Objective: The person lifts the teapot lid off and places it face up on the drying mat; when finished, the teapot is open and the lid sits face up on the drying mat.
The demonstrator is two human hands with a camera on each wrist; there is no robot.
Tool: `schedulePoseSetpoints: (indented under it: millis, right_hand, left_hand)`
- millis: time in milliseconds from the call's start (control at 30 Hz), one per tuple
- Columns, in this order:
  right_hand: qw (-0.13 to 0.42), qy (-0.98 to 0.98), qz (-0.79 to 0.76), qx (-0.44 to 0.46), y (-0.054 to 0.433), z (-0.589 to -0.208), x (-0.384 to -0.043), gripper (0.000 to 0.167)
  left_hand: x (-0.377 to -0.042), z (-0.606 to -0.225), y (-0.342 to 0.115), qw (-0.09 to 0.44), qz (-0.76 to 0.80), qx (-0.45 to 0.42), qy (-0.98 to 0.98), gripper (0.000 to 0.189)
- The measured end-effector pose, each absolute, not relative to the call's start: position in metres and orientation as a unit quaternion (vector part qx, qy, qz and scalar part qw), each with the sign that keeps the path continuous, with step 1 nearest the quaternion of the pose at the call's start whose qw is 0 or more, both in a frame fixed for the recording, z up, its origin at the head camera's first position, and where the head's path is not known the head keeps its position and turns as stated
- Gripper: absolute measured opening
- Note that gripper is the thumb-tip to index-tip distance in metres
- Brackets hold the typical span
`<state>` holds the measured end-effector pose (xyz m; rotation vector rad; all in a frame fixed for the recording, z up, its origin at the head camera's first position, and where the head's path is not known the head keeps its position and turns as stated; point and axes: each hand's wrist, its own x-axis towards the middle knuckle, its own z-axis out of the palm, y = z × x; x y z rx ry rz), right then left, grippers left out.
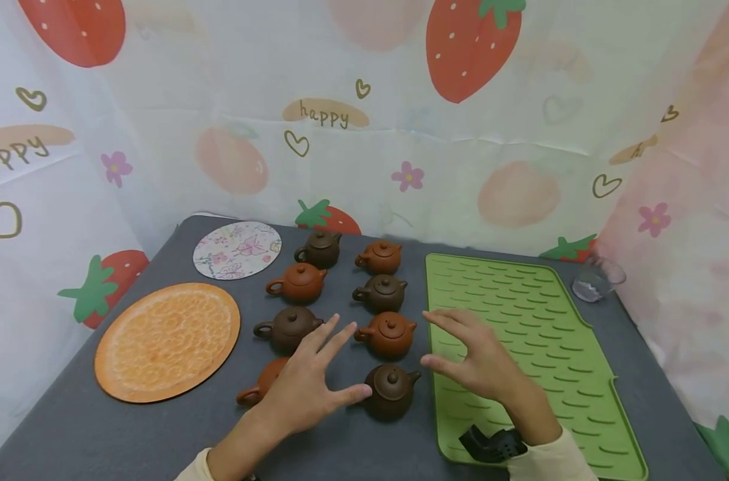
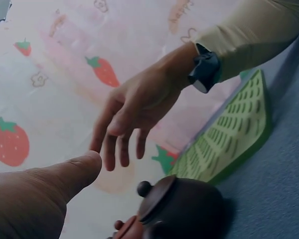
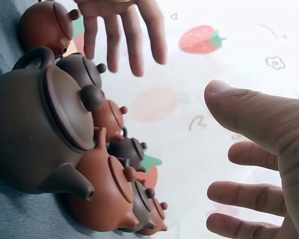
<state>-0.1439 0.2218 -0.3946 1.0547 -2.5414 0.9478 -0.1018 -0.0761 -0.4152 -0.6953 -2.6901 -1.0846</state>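
Several small clay teapots, dark brown and reddish-orange in turn, stand in two columns on the grey table. My left hand (image 1: 307, 387) hovers with spread fingers between the columns, partly hiding an orange teapot (image 1: 266, 384) and a dark teapot (image 1: 288, 329). Its thumb tip overlaps the edge of the nearest dark teapot (image 1: 392, 394) in the head view; the left wrist view shows the thumb apart from it. To the right of the columns, my right hand (image 1: 478, 357) is held above the mat's left edge, fingers extended and nothing in it. An orange teapot (image 1: 391, 336) sits between the hands.
A ridged green mat (image 1: 508, 287) lies on the right, with a clear glass cup (image 1: 595, 277) beyond it. On the left are a round orange-patterned mat (image 1: 168, 341) and a flowered white round mat (image 1: 238, 250). A printed curtain (image 1: 400, 133) surrounds the table.
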Motion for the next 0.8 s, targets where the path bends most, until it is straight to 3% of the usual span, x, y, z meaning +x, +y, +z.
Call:
schedulePoseSetpoints:
  millis: [400, 800]
  right_hand:
    - [0.101, -0.853, 0.343, 0.38, 0.211, -0.409, -0.142, 0.052]
    - [0.072, -0.847, 0.345, 0.398, 0.202, -0.418, -0.142, 0.045]
  left_hand:
    - [-0.099, -0.433, -0.065, 0.036, -0.404, -0.22, -0.887, 0.084]
    - [-0.099, -0.447, -0.059, 0.115, -0.45, -0.25, -0.85, 0.068]
